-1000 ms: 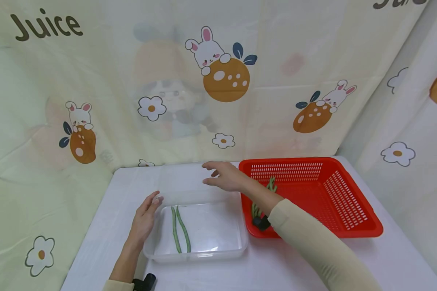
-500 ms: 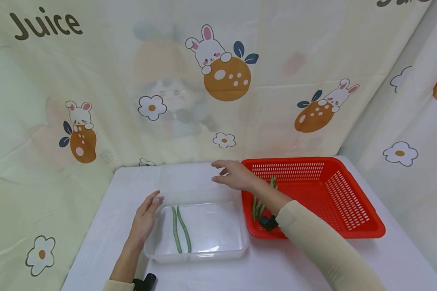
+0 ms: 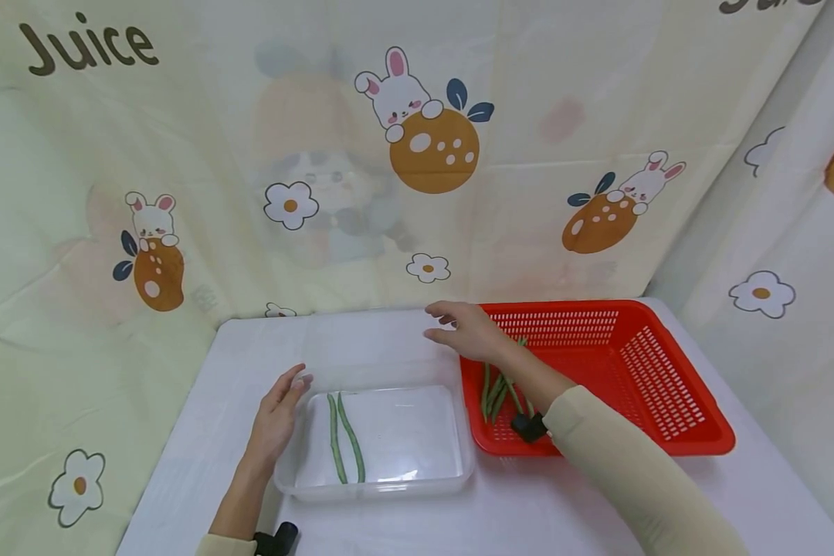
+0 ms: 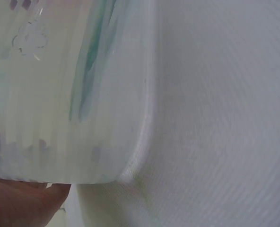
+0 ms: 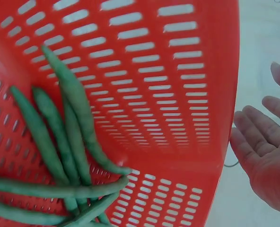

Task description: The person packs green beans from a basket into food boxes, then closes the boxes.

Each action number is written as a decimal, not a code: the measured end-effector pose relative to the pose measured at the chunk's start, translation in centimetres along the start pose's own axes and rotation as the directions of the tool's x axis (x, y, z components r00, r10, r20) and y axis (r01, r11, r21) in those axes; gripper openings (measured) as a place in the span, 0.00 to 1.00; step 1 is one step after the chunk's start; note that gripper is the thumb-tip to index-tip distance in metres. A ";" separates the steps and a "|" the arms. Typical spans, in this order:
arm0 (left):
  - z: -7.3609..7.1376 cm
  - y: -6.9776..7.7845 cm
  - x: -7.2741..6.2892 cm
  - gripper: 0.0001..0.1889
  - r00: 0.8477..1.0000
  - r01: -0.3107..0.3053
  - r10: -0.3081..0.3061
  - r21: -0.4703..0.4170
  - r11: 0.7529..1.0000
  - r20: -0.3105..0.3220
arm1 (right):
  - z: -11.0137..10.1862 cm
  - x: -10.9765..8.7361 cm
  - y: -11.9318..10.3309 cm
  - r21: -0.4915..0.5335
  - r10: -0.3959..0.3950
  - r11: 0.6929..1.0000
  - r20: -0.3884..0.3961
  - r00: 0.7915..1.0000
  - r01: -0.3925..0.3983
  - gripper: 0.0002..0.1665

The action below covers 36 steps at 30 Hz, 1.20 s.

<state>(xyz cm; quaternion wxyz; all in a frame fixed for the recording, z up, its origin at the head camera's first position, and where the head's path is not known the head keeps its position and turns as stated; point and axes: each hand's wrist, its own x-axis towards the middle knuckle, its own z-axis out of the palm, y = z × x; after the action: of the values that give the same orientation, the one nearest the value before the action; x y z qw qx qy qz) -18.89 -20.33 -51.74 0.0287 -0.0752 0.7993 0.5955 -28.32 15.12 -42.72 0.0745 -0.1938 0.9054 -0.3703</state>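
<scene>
Two green beans (image 3: 346, 440) lie side by side lengthwise in the left part of a clear plastic container (image 3: 417, 485). At its far left corner is my left hand (image 3: 276, 417), fingers extended along the outer wall; the left wrist view catches only part of that hand (image 4: 26, 203) under the container's corner. My right hand (image 3: 469, 330) hovers by the far left rim of a red plastic basket (image 3: 598, 309), holding nothing. Several green beans (image 5: 76, 137) are piled in the basket, some crossing others. The right forearm hides part of them in the head view.
Container and basket stand close together on a white-covered table (image 3: 250, 347). A printed curtain (image 3: 361, 154) hangs behind the table and another pale sheet (image 3: 771, 371) along its right side. Each wrist wears a small black camera.
My right hand has moved right, from above the container's far side to the basket's left rim, uncovering more of the beans there. The left hand stays where it was.
</scene>
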 end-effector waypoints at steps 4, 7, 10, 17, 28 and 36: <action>0.0 0.1 0.0 0.25 1.000 0.004 -0.004 0.003 1.000 0.005 | -0.4 -0.3 0.6 0.026 0.029 0.999 -0.026 0.999 -0.029 0.30; 0.0 0.1 0.0 0.25 1.000 0.003 -0.003 0.005 1.000 0.006 | -0.7 -0.3 1.1 0.037 0.035 0.999 -0.046 0.998 -0.033 0.29; 0.0 0.1 0.0 0.25 1.000 0.000 0.000 0.003 1.000 0.007 | -0.9 -0.4 1.5 0.042 0.037 0.999 -0.069 0.997 -0.034 0.29; 0.0 0.0 0.2 0.26 1.000 0.004 -0.003 -0.003 1.000 0.008 | -1.4 -0.7 2.4 0.057 0.064 0.997 -0.107 0.992 -0.058 0.28; 0.0 0.2 0.0 0.26 1.000 0.010 -0.010 0.008 1.000 0.010 | -2.3 -1.5 3.4 0.061 0.087 0.995 -0.116 0.989 -0.080 0.28; -0.1 0.1 0.0 0.26 1.000 0.021 -0.021 0.002 1.000 0.009 | -2.9 -1.9 4.1 0.070 0.074 0.995 -0.127 0.989 -0.065 0.26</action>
<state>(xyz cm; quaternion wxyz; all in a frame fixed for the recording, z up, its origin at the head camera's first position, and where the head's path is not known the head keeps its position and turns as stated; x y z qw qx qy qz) -18.91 -20.42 -51.64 0.0385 -0.0807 0.7989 0.5948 -28.61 20.48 -43.53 0.0349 -0.1351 0.9018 -0.4089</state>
